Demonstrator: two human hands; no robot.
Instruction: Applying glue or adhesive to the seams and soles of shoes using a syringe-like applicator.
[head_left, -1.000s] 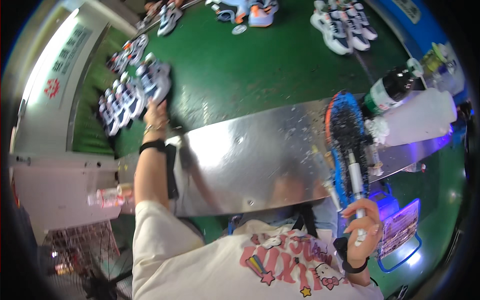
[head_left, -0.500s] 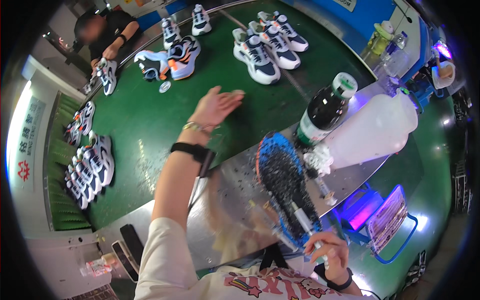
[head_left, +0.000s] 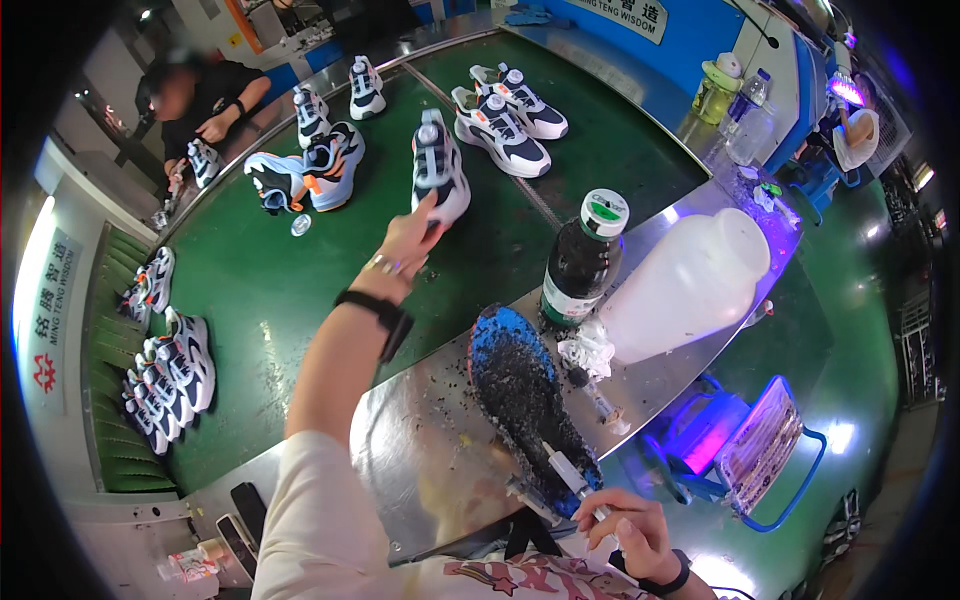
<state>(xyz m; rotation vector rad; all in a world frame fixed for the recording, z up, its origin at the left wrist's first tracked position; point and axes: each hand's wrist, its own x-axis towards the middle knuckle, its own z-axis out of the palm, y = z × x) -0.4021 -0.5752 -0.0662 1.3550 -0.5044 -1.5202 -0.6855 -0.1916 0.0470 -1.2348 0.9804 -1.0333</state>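
My left hand (head_left: 410, 238) reaches out over the green table and is closed on the near end of a white and navy sneaker (head_left: 440, 165). Low at the right, my right hand (head_left: 630, 530) grips a slim white syringe (head_left: 568, 472). The syringe's tip points up and left over a blue shoe sole (head_left: 510, 395) covered in black crumbs. Two matching sneakers (head_left: 505, 135) stand just right of the held one. At the far left, a blue and orange pair (head_left: 305, 170) leans together.
A dark bottle with a white and green cap (head_left: 582, 260) and a translucent white jug (head_left: 690, 285) stand right of the sole, with crumpled white tissue (head_left: 587, 348) between. Several sneakers (head_left: 175, 380) line the left edge. Across the table sits a person (head_left: 200, 100). A blue-framed chair (head_left: 765, 450) is at right.
My left hand has taken hold of one sneaker from the group of three, which now stands apart to the left. The right hand keeps the syringe over the sole. The view has shifted.
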